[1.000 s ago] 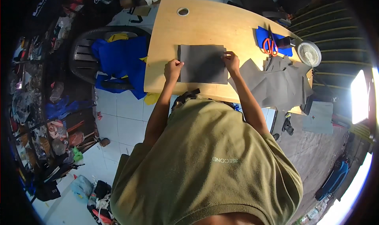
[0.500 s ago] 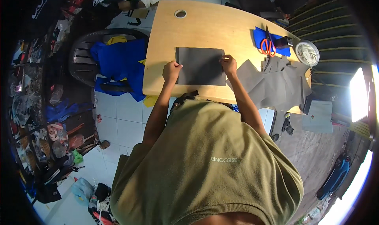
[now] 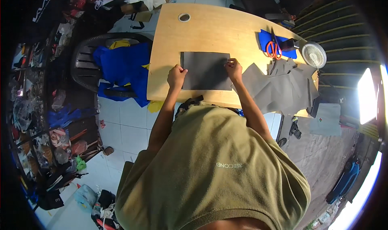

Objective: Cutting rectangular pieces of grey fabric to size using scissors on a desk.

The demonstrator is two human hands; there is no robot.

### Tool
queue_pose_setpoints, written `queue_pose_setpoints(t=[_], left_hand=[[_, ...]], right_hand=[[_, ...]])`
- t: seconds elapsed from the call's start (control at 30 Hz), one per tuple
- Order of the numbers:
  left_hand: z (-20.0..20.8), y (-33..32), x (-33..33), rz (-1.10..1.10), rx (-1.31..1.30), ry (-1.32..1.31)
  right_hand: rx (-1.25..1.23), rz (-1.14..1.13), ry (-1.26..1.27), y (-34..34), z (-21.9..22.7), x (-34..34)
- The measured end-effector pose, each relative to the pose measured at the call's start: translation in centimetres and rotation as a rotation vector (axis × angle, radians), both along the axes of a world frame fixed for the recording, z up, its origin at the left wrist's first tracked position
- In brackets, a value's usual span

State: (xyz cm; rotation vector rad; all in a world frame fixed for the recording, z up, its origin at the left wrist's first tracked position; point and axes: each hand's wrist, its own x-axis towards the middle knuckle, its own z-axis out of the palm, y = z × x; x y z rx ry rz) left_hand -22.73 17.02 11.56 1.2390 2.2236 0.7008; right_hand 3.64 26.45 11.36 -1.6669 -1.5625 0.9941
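A dark grey rectangular sheet, fabric-like (image 3: 206,71), lies flat on the light wooden table (image 3: 202,32) before me. At its left edge my left hand (image 3: 176,76) is closed, thumb and forefinger pinching the border. My right hand (image 3: 233,69) pinches the opposite edge, nearer the upper right corner. To the right of that hand lies a loose heap of similar grey sheets (image 3: 285,90), overlapping at odd angles. Beyond the heap, scissors with orange handles (image 3: 274,50) rest on a folded blue cloth (image 3: 266,37).
A small white fan (image 3: 314,55) stands at the table's right end, beside a dark box (image 3: 289,44). Left of the table, a black chair (image 3: 87,60) carries blue cloth (image 3: 123,64) and some yellow cloth. Cluttered shelves (image 3: 36,125) line the far left.
Table, sheet and hands all sit slightly lower in the picture, as the view has shifted a little. Both hands keep their pinch on the sheet's side edges.
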Motion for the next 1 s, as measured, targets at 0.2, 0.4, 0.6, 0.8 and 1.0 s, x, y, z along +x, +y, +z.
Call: queue_pose_setpoints(t=[0.2,0.4,0.6,0.8,1.0], left_hand=[[1.3,0.4,1.3,-0.013,-0.037,0.089],[2.4,0.5,4.6,-0.421,0.317,0.421],[-2.3,-0.5,3.0,-0.566,0.264,0.51],[-1.7,-0.4,3.3,-0.542,0.239,0.543],[-1.7,-0.8,3.1,-0.487,0.261,0.475]], right_hand=[[0.113,0.035,-0.264,-0.4,0.3,0.4],[0.365,0.5,-0.679,-5.1,0.9,-2.7],[0.354,0.509,-0.759,-5.7,-1.0,-1.8],[0.366,0.533,-0.796,-5.4,-1.6,-1.4],[0.334,0.547,-0.796,-5.9,-1.0,-1.5]])
